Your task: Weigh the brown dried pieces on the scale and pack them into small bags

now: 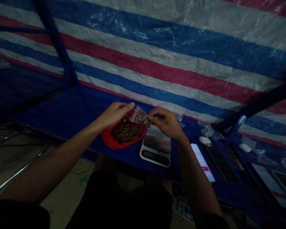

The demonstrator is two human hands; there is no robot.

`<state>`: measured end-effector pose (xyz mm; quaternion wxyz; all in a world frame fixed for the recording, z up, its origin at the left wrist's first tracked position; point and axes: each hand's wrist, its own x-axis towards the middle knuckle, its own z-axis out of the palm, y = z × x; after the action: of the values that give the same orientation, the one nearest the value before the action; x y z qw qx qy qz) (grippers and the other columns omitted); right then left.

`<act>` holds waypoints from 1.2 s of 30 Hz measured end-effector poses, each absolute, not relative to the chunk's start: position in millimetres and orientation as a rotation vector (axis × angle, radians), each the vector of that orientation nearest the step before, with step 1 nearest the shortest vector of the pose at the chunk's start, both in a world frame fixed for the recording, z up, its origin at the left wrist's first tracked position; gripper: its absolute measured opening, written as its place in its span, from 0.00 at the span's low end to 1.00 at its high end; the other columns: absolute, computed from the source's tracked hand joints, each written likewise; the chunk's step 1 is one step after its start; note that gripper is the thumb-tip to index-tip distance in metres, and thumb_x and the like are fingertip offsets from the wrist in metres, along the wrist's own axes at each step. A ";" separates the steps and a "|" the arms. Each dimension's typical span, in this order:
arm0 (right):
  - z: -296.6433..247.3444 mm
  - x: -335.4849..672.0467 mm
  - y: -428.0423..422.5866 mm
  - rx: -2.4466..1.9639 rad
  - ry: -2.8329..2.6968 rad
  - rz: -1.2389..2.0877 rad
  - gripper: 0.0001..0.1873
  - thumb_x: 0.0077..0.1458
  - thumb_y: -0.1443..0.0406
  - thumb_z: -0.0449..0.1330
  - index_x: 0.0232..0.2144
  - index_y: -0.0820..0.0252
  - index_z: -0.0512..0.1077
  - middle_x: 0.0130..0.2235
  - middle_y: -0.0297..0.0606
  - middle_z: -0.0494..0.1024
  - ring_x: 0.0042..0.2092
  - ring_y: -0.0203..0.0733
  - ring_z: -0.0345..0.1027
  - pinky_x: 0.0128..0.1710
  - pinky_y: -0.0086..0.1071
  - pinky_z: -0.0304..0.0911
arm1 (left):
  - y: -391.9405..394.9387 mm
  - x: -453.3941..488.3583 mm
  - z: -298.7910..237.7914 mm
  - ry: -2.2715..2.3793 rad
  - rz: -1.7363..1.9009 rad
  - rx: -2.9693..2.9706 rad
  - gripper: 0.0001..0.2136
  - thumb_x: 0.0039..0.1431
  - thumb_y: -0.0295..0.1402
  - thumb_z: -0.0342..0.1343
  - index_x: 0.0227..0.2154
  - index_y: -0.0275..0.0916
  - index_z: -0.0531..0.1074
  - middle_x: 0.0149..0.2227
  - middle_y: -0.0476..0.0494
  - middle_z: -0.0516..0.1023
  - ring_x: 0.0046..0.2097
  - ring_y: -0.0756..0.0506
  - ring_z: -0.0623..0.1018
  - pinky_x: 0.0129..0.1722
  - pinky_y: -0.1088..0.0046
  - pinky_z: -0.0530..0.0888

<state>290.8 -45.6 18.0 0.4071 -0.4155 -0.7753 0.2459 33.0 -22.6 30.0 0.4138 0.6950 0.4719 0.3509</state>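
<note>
A small clear zip bag (pixel 140 115) with brownish bits inside hangs tilted between my two hands. My right hand (pixel 164 122) is pinched at the bag's right end, and a thin shiny metal-looking strip (pixel 144 118) shows by its fingertips; I cannot make out its kind. At the bag's left edge, my left hand (pixel 118 114) has its thumb stretched out, apart from the fingers, which are partly in shadow. Below it lies an open red plastic bag (pixel 114 145) full of dark brown seed-like pieces (pixel 126 132). Beside that stands a white digital kitchen scale (pixel 155 156) with a metal plate.
On the blue table (pixel 69 108), right of my right arm, lie a lit phone (pixel 202 162), a dark phone (pixel 222 163) and a white earbud case (pixel 204 141). Crumpled clear bags (pixel 209 130) lie behind them. A striped tarp (pixel 157 70) and blue metal posts (pixel 53 41) stand at the back.
</note>
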 end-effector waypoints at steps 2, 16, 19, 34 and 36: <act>16.9 285.1 -46.2 -1.007 -1.977 0.601 0.08 0.64 0.59 0.67 0.36 0.56 0.81 0.40 0.38 0.83 0.40 0.41 0.74 0.36 0.34 0.63 | -34.2 27.1 30.7 1.144 0.837 1.701 0.19 0.66 0.50 0.59 0.33 0.37 0.81 0.32 0.42 0.85 0.32 0.46 0.81 0.33 0.71 0.78; 2.7 243.1 -71.6 -1.028 -1.761 0.896 0.08 0.62 0.57 0.67 0.37 0.55 0.78 0.34 0.35 0.82 0.34 0.39 0.75 0.35 0.35 0.70 | -65.4 5.8 21.8 1.084 0.771 1.214 0.14 0.51 0.41 0.76 0.34 0.38 0.83 0.35 0.43 0.87 0.37 0.48 0.86 0.37 0.76 0.83; 3.9 230.0 -82.4 -0.964 -1.696 1.155 0.15 0.60 0.51 0.70 0.34 0.54 0.75 0.33 0.34 0.82 0.33 0.39 0.76 0.34 0.35 0.71 | -70.7 9.2 23.0 1.055 0.726 1.255 0.11 0.53 0.39 0.74 0.34 0.39 0.83 0.34 0.44 0.87 0.37 0.48 0.86 0.37 0.77 0.82; 12.9 235.7 -90.1 -0.987 -1.809 1.265 0.08 0.59 0.61 0.67 0.30 0.57 0.75 0.29 0.33 0.80 0.31 0.38 0.73 0.32 0.32 0.67 | -86.3 20.8 33.2 1.052 0.644 1.604 0.09 0.61 0.38 0.62 0.30 0.38 0.75 0.30 0.46 0.84 0.33 0.46 0.83 0.36 0.70 0.80; 15.1 231.8 -92.0 -1.015 -1.839 1.213 0.06 0.58 0.65 0.64 0.29 0.57 0.73 0.29 0.33 0.79 0.30 0.37 0.72 0.30 0.31 0.65 | -89.0 24.3 33.4 1.088 0.660 1.693 0.08 0.61 0.36 0.58 0.28 0.40 0.71 0.28 0.47 0.82 0.31 0.47 0.82 0.33 0.71 0.77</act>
<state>231.8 -92.0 15.1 0.3505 -0.3918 -0.7101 0.4685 24.3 -89.0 33.4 0.4899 0.6968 0.4480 0.2716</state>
